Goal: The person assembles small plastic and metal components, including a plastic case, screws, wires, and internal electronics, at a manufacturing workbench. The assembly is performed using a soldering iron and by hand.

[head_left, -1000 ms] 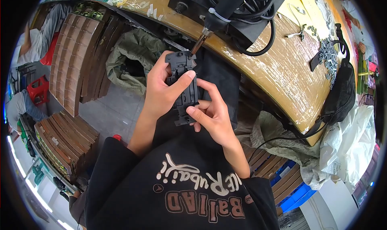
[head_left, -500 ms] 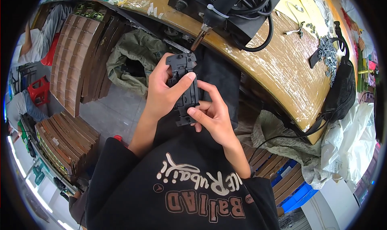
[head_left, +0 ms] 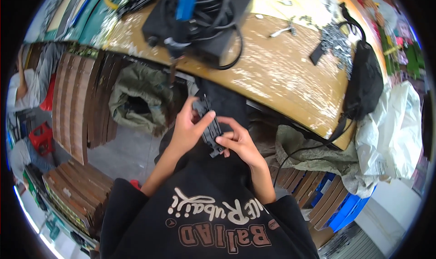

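A long, narrow black plastic part [head_left: 210, 132], moulded like a chassis, is held in front of my shirt, off the table. My left hand [head_left: 185, 128] grips its far end from the left, thumb laid across the top. Along the near right side, my right hand [head_left: 240, 144] holds it with thumb and bent fingers. Beyond the part, over the table edge, a soldering iron [head_left: 185, 7] with a blue handle points its brownish tip downward. A gap separates the tip from the part. The underside of the part is hidden.
A black box [head_left: 155, 26] with coiled cable sits on the film-covered table [head_left: 272, 77]. Screws [head_left: 337, 44] and a black bag [head_left: 367, 75] lie right. Below are an open green sack [head_left: 121, 93], stacked brown trays [head_left: 75, 107] and a white plastic bag [head_left: 389, 138]. People sit left.
The view has shifted. Both hands have drawn the black part back from the soldering iron's tip, which its far end was right beside, and the part is now tilted differently. Both grips stay closed.
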Demonstrator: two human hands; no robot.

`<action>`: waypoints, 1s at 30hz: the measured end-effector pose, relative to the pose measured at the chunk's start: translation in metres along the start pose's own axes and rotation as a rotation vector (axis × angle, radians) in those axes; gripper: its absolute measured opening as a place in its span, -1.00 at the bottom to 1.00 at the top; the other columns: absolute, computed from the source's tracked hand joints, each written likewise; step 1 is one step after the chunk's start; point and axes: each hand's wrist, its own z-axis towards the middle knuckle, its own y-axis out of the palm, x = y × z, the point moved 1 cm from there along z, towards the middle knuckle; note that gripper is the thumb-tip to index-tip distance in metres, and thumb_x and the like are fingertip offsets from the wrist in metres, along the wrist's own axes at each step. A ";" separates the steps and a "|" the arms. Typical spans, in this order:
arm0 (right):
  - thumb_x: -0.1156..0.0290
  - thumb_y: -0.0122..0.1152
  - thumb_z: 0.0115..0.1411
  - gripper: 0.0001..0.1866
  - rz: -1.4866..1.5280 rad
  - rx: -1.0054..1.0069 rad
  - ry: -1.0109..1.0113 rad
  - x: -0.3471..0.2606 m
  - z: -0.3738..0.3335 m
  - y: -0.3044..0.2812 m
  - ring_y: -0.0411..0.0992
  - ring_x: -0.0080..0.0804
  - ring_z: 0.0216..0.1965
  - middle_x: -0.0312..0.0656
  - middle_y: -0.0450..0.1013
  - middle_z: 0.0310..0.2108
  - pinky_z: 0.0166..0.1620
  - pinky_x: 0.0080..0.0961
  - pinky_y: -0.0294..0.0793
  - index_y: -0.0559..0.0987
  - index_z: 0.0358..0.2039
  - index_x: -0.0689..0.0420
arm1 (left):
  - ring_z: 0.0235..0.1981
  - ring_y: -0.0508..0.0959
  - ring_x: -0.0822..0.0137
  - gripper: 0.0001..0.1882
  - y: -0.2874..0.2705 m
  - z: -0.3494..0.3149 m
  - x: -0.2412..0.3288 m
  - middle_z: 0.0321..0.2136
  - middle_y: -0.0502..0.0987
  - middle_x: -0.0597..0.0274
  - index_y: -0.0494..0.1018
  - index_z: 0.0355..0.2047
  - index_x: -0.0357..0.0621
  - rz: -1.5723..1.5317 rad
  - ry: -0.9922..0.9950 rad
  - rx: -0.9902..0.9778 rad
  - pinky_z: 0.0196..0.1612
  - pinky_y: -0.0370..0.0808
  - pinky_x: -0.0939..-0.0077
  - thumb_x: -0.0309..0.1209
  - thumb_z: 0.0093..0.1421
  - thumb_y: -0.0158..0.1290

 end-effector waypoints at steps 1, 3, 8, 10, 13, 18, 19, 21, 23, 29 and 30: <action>0.53 0.08 0.07 -0.57 0.002 0.022 -0.022 0.007 -0.009 -0.014 0.28 -0.66 -0.70 -0.30 0.39 -0.63 -0.59 -0.75 0.26 0.24 -0.03 0.22 | -0.56 0.36 0.65 -0.69 0.008 -0.003 -0.003 -0.53 0.41 0.31 0.24 -0.24 -0.25 0.095 -0.004 -0.074 -0.57 0.31 0.71 -0.46 0.05 0.07; 0.50 0.10 0.08 -0.66 0.029 0.081 0.019 0.025 -0.030 -0.045 0.28 -0.66 -0.65 -0.30 0.37 -0.60 -0.55 -0.72 0.28 0.29 -0.12 0.20 | -0.59 0.40 0.60 -0.63 0.031 -0.012 0.001 -0.52 0.43 0.24 0.23 -0.17 -0.24 0.390 -0.083 -0.236 -0.58 0.34 0.69 -0.41 0.04 0.08; 0.49 0.08 0.09 -0.85 -0.464 0.840 -0.260 0.062 -0.089 -0.113 0.37 -0.42 -0.58 -0.19 0.38 -0.56 -0.48 -0.59 0.33 0.36 -0.33 0.22 | -0.62 0.44 0.48 -0.62 0.086 -0.012 0.011 -0.49 0.47 0.29 0.28 -0.14 -0.17 0.496 0.114 -0.594 -0.54 0.39 0.65 -0.39 0.03 0.08; 0.51 0.07 0.06 -0.88 -0.859 1.139 -0.333 0.070 -0.117 -0.133 0.38 -0.25 -0.41 -0.11 0.40 -0.46 -0.31 -0.50 0.33 0.39 -0.36 0.21 | -0.61 0.43 0.52 -0.70 0.103 -0.010 0.028 -0.51 0.47 0.28 0.34 -0.19 -0.19 0.490 0.179 -0.627 -0.52 0.39 0.68 -0.45 0.04 0.07; 0.58 0.04 -0.02 -0.87 -1.112 1.374 -0.388 0.091 -0.161 -0.162 0.29 -0.16 -0.15 -0.10 0.40 -0.30 0.08 -0.26 0.09 0.42 -0.38 0.20 | -0.55 0.45 0.55 -0.78 0.122 -0.002 0.059 -0.54 0.48 0.26 0.41 -0.26 -0.22 0.476 0.268 -0.635 -0.47 0.40 0.70 -0.56 0.03 0.04; 0.60 0.02 -0.05 -0.80 -1.092 1.921 -0.590 0.106 -0.213 -0.186 0.27 -0.11 -0.11 -0.07 0.39 -0.22 0.09 -0.24 0.11 0.36 -0.33 0.25 | -0.57 0.45 0.47 -0.83 0.135 0.019 0.089 -0.59 0.46 0.14 0.36 -0.25 -0.32 0.326 0.291 -0.506 -0.47 0.39 0.70 -0.56 0.14 -0.13; 0.60 0.02 -0.05 -0.80 -1.083 1.948 -0.564 0.108 -0.215 -0.194 0.27 -0.11 -0.11 -0.07 0.39 -0.22 0.09 -0.24 0.11 0.36 -0.33 0.25 | -0.59 0.43 0.48 -0.83 0.139 0.029 0.091 -0.60 0.45 0.15 0.34 -0.24 -0.33 0.345 0.339 -0.479 -0.49 0.38 0.70 -0.54 0.16 -0.15; 0.67 -0.03 -0.13 -0.66 -0.479 1.981 -1.049 0.111 -0.214 -0.215 0.24 -0.16 -0.03 0.02 0.29 -0.06 0.09 -0.30 0.15 0.28 -0.25 0.25 | -0.61 0.40 0.51 -0.82 0.140 0.049 0.094 -0.59 0.45 0.18 0.35 -0.22 -0.29 0.398 0.401 -0.430 -0.50 0.35 0.72 -0.50 0.17 -0.14; 0.65 -0.01 -0.11 -0.64 -0.453 2.042 -1.176 0.085 -0.207 -0.230 0.20 -0.21 0.01 0.08 0.15 0.07 0.09 -0.37 0.16 0.23 -0.24 0.24 | -0.63 0.36 0.52 -0.80 0.142 0.068 0.092 -0.60 0.40 0.20 0.33 -0.20 -0.28 0.492 0.489 -0.338 -0.54 0.32 0.71 -0.47 0.20 -0.17; 0.49 -0.14 0.12 -0.85 -0.198 1.936 -1.337 0.059 -0.177 -0.281 0.21 -0.25 0.00 0.04 0.05 0.14 0.06 -0.42 0.18 0.23 -0.28 0.20 | -0.66 0.33 0.59 -0.81 0.142 0.087 0.082 -0.61 0.42 0.26 0.37 -0.24 -0.25 0.389 0.361 -0.291 -0.54 0.28 0.78 -0.43 0.19 -0.13; 0.50 -0.15 0.11 -0.87 -0.379 1.996 -1.284 0.059 -0.172 -0.281 0.21 -0.27 -0.01 0.00 0.08 0.12 0.05 -0.45 0.18 0.25 -0.30 0.19 | -0.66 0.34 0.59 -0.82 0.141 0.086 0.081 -0.62 0.42 0.26 0.37 -0.24 -0.25 0.420 0.379 -0.270 -0.55 0.28 0.78 -0.43 0.19 -0.12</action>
